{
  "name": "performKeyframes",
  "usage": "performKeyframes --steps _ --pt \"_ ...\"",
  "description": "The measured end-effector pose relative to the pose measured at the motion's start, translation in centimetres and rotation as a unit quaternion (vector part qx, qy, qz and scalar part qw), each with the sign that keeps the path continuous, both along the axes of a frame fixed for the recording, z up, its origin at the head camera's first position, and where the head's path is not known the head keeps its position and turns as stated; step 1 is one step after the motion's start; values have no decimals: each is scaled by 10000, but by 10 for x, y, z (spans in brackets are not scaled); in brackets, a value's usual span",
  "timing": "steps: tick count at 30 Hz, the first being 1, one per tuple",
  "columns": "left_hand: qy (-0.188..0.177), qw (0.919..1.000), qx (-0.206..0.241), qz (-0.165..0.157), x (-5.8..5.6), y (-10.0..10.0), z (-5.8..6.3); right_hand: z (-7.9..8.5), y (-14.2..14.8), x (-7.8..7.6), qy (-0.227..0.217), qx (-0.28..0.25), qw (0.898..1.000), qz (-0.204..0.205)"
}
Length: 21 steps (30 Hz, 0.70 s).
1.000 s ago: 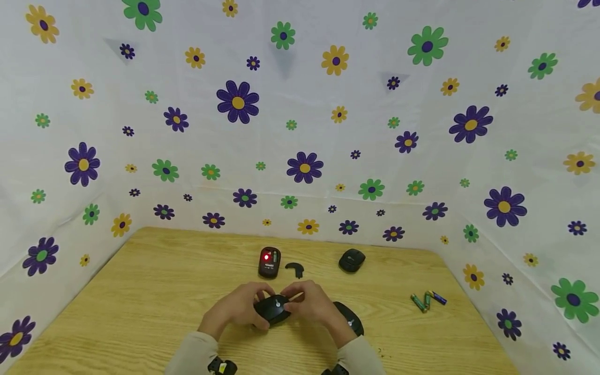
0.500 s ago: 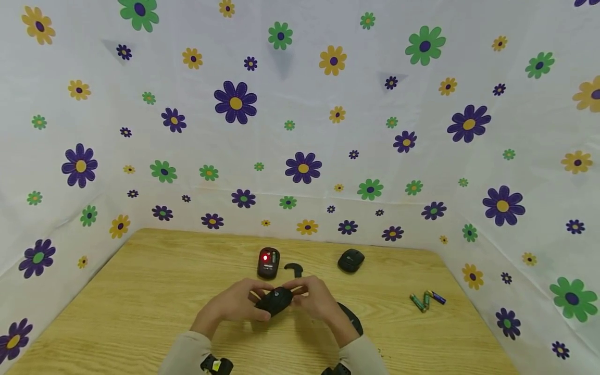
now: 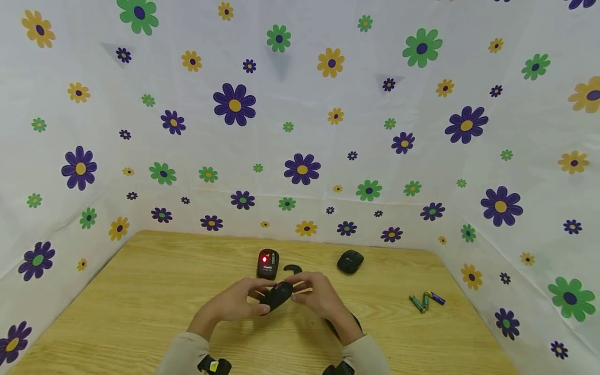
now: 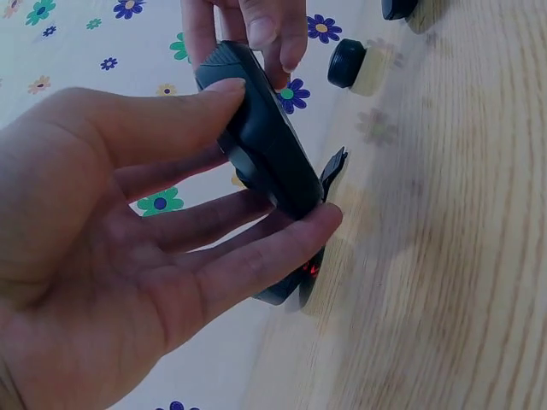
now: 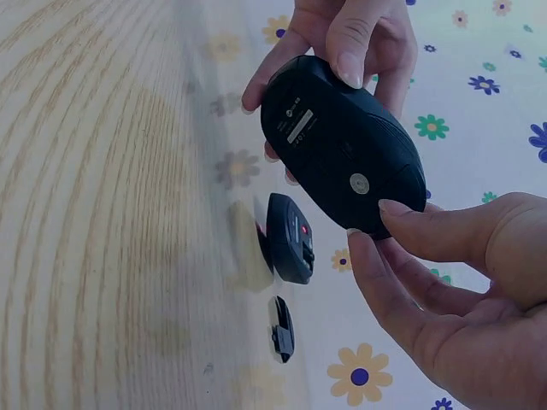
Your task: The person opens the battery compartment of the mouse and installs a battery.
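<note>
A black computer mouse (image 3: 277,298) is held up between both hands, tilted on edge, with a small red glow at its upper edge. My left hand (image 3: 234,301) grips one end, thumb on the near side and fingers behind. At the other end, my right hand (image 3: 320,295) pinches it between thumb and fingers. The right wrist view shows the mouse's underside (image 5: 329,141), with a white label and a round silver mark. Seen nearly edge-on from the left wrist, the mouse body (image 4: 269,141) lies between thumb and fingertips.
Behind the hands lie an upturned mouse (image 3: 267,264) with a red light and a curved black cover (image 3: 293,269). Another mouse (image 3: 350,261) sits at the back right. Several batteries (image 3: 425,301) lie at right. One more mouse (image 3: 332,328) is mostly hidden under the right forearm.
Both hands have raised the mouse slightly and tipped it from top side up onto its edge, its underside turning away from the head camera. My right hand has shifted a little.
</note>
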<state>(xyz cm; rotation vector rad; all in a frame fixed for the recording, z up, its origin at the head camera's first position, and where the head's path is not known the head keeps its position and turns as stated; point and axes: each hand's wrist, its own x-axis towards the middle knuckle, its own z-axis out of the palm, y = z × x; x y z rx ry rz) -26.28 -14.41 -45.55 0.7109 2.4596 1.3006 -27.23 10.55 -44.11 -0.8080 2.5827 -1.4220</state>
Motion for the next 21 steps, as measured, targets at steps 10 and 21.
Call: performKeyframes --steps 10,21 --pt "-182 9987 356 -320 -1 0 1 1 -1 -1 9 -181 9997 -140" --pt "-307 9974 425 -494 -3 4 0 1 -1 1 131 -244 9995 -122"
